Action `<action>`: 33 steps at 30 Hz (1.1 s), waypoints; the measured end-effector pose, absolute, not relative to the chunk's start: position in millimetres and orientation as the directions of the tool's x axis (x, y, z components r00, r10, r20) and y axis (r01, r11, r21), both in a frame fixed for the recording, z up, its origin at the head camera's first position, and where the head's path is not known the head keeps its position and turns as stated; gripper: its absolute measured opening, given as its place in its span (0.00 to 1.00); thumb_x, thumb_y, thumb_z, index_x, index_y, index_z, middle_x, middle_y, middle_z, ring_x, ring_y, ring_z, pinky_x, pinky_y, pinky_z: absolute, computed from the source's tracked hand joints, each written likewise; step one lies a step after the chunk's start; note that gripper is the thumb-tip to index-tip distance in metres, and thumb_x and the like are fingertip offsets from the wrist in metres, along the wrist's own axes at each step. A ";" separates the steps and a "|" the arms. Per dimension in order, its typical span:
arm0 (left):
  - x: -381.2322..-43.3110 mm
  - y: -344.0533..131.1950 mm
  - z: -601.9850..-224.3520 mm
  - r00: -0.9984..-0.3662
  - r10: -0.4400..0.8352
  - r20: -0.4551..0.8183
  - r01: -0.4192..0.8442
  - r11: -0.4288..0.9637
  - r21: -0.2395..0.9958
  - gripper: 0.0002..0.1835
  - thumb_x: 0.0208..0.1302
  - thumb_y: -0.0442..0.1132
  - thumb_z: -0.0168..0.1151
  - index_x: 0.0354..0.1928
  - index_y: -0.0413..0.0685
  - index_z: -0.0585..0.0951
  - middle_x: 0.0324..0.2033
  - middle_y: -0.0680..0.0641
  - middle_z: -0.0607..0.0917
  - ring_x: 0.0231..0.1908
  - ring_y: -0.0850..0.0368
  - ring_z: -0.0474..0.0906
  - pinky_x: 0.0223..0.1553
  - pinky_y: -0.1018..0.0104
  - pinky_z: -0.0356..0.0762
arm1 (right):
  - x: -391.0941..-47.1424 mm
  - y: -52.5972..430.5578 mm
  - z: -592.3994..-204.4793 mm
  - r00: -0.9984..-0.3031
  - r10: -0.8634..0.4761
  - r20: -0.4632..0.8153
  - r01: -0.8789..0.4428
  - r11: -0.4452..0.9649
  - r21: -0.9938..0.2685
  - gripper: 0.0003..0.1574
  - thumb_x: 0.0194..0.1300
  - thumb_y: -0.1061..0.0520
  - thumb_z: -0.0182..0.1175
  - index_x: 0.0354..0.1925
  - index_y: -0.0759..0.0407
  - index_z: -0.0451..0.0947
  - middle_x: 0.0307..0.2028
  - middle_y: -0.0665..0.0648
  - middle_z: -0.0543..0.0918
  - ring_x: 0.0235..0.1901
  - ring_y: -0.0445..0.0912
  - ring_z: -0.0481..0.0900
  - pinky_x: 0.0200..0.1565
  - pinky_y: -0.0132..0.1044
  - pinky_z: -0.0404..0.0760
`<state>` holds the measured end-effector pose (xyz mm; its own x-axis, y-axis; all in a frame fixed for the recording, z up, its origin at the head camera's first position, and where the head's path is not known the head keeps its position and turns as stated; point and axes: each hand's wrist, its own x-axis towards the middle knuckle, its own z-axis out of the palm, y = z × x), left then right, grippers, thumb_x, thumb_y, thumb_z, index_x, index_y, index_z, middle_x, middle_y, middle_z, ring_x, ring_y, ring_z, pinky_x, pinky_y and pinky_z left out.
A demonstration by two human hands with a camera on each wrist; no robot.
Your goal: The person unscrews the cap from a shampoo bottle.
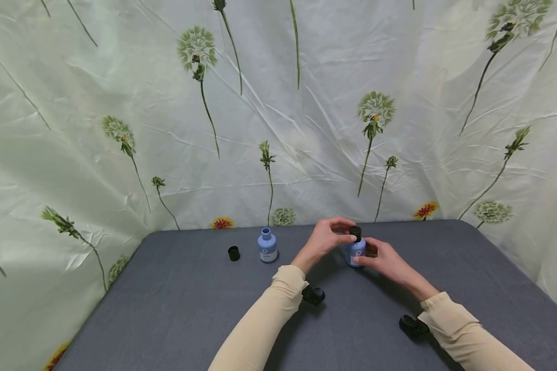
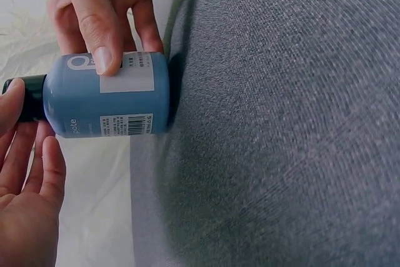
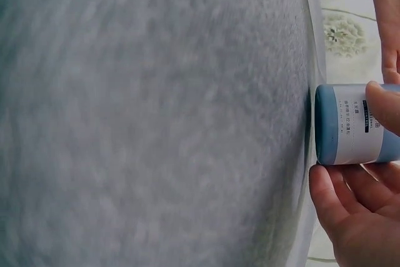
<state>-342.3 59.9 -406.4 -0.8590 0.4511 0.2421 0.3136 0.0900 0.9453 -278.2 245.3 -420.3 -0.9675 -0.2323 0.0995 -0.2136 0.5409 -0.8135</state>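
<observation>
Plainly upright: held blue bottle (image 2: 106,104), long axis vertical, black cap (image 2: 34,98) uppermost.

A dark grey table (image 1: 176,309) is being bordered at its far edge by a pale, creased sheet (image 1: 260,113); the sheet is being marked by printed dandelions (image 1: 197,49), green stems (image 1: 297,51) and red-yellow flowers (image 1: 223,222).

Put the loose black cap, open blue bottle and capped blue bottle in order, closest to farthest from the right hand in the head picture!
1. Capped blue bottle: held in the right hand.
2. Open blue bottle: standing on the table, left of the capped one.
3. Loose black cap: farther left, also on the table.
</observation>
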 end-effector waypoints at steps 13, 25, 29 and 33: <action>-337.4 46.1 -396.8 -0.854 0.463 0.238 0.318 0.102 0.943 0.15 0.58 0.33 0.72 0.48 0.47 0.86 0.38 0.53 0.86 0.38 0.62 0.80 0.38 0.67 0.78 | -272.9 232.0 -415.9 -0.970 -0.216 0.112 -0.210 0.514 -0.832 0.38 0.66 0.52 0.66 0.65 0.70 0.66 0.55 0.68 0.77 0.55 0.60 0.76 0.45 0.47 0.80; -328.4 27.5 -391.3 -0.846 0.473 0.247 0.330 0.099 0.939 0.15 0.59 0.34 0.72 0.49 0.50 0.86 0.40 0.55 0.86 0.40 0.61 0.80 0.40 0.65 0.78 | -263.8 213.9 -414.1 -0.968 -0.210 0.137 -0.221 0.456 -0.862 0.36 0.66 0.54 0.66 0.65 0.70 0.66 0.54 0.67 0.78 0.53 0.58 0.78 0.45 0.46 0.80; -325.2 21.0 -389.4 -0.846 0.473 0.247 0.332 0.104 0.938 0.16 0.59 0.34 0.72 0.50 0.50 0.85 0.40 0.54 0.86 0.41 0.61 0.80 0.41 0.66 0.78 | -262.0 207.4 -413.2 -0.970 -0.199 0.136 -0.214 0.451 -0.866 0.36 0.65 0.54 0.67 0.64 0.71 0.67 0.53 0.67 0.78 0.51 0.58 0.79 0.45 0.46 0.81; -323.0 14.2 -388.0 -0.848 0.473 0.240 0.324 0.104 0.940 0.18 0.60 0.34 0.71 0.53 0.50 0.84 0.44 0.53 0.86 0.43 0.60 0.80 0.42 0.65 0.78 | -260.0 200.7 -412.7 -0.970 -0.196 0.146 -0.221 0.444 -0.868 0.36 0.65 0.54 0.67 0.63 0.72 0.67 0.53 0.68 0.78 0.51 0.58 0.79 0.46 0.47 0.80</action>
